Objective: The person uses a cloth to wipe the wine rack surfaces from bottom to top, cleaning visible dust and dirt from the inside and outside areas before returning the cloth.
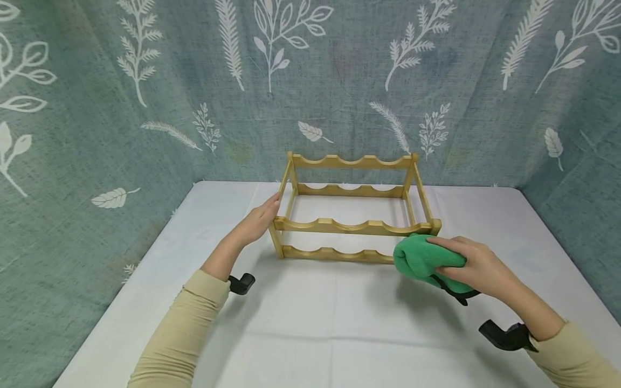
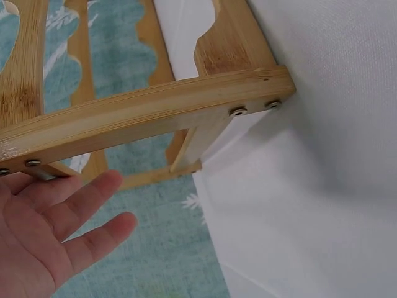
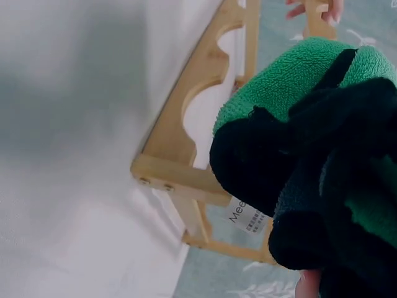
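Progress: wiping of the wooden rack [image 1: 373,228] looks under way, judging by the bundled green cloth [image 1: 419,256] at its near right corner. Done so far: cloth picked up, rack upright toward the desk's [image 1: 335,307] far edge, roughly midway between the left and right edges. Nothing marks wiped wood from unwiped, so no count of finished rails. Probably left: whatever rails and end pieces remain, then the cloth to put down.

Right hand [image 1: 480,264]: fingers curled round the right side of the cloth, firm hold. Cloth sits between the fingers, its bulk sticking out leftward past the tips to the rack's corner; black edging [image 3: 248,161] hangs below, white tag [image 3: 248,216] shows in the right wrist view. Actual contact with the wood is hidden behind the folds; seems to touch, not certain.

Left hand [image 1: 259,220]: fingers extended and a bit spread, gripping nothing, resting against the rack's left end. Left wrist view has the lower two fingertips clear of the wood, the upper fingers up by the end rail. Probably steadying the frame. Rack lies between the two hands, cloth on the right only.
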Demonstrator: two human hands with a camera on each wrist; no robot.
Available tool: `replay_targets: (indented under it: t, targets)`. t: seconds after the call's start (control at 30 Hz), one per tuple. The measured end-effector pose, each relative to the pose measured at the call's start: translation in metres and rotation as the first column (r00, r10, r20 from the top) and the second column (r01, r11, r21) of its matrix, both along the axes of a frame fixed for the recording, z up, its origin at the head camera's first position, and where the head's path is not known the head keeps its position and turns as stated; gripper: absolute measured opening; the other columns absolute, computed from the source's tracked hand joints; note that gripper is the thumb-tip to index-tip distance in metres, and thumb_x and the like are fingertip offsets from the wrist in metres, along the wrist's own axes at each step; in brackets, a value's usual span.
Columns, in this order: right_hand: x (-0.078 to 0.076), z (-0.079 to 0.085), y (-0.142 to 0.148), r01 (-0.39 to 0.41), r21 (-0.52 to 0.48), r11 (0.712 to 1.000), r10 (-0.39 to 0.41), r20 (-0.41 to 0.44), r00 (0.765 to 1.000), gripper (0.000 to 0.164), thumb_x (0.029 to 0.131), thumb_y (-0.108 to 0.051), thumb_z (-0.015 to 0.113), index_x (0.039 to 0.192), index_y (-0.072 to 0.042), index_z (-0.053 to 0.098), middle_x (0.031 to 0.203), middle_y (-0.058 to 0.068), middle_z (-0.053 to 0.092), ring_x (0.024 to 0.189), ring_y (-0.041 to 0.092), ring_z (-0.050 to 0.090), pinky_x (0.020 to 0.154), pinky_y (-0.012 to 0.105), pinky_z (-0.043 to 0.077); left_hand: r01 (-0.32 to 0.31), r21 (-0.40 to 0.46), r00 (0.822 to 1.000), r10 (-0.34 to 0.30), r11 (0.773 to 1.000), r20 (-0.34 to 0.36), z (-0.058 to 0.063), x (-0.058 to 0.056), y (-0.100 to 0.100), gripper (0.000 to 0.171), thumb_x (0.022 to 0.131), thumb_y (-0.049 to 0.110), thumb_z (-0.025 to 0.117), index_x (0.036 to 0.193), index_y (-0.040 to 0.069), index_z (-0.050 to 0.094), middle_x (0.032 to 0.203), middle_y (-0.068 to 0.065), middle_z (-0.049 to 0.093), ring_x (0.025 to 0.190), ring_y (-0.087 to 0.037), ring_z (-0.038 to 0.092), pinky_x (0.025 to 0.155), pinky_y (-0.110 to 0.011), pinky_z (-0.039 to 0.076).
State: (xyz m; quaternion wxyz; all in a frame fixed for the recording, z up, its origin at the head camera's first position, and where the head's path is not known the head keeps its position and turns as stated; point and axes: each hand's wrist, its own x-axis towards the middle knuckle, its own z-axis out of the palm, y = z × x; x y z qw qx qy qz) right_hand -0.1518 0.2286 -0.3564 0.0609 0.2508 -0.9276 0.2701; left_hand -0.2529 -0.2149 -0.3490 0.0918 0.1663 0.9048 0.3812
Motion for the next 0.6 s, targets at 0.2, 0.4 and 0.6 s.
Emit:
replay_targets:
  t: [0.2,0.4,0.6]
  targets:
    - [-0.001,0.004,-0.009,-0.058,-0.012,0.998,0.058,0.056,0.997,0.056,0.077,-0.014,0.074,0.129,-0.011,0.053,0.106,0.012,0.060,0.091,0.026,0.059,0.066,0.033,0.049,-0.002,0.006,1.000,0.002,1.000,0.007,0.004,0.003,0.001,0.057,0.101,0.039,0.015,0.148,0.008,0.008,0.153,-0.012,0.009,0.140,-0.031,0.010,0.111,-0.048,0.013]
    - [-0.013,0.005,-0.043,-0.122,-0.024,0.992,0.124,0.129,0.984,0.058,0.078,-0.015,0.073,0.132,-0.013,0.051,0.113,0.014,0.057,0.093,0.024,0.057,0.067,0.033,0.048,-0.004,0.015,1.000,0.004,1.000,0.008,-0.001,-0.001,-0.001,0.058,0.101,0.042,0.015,0.149,0.010,0.007,0.154,-0.011,0.008,0.140,-0.031,0.009,0.111,-0.048,0.012]
    - [-0.027,0.008,-0.096,-0.183,-0.018,0.983,0.184,0.141,0.973,0.056,0.080,-0.020,0.070,0.132,-0.015,0.051,0.115,0.012,0.059,0.095,0.023,0.057,0.071,0.033,0.048,0.002,0.018,1.000,-0.002,1.000,-0.002,-0.001,0.001,-0.001,0.057,0.101,0.040,0.015,0.148,0.009,0.008,0.154,-0.011,0.008,0.140,-0.031,0.009,0.111,-0.048,0.012]
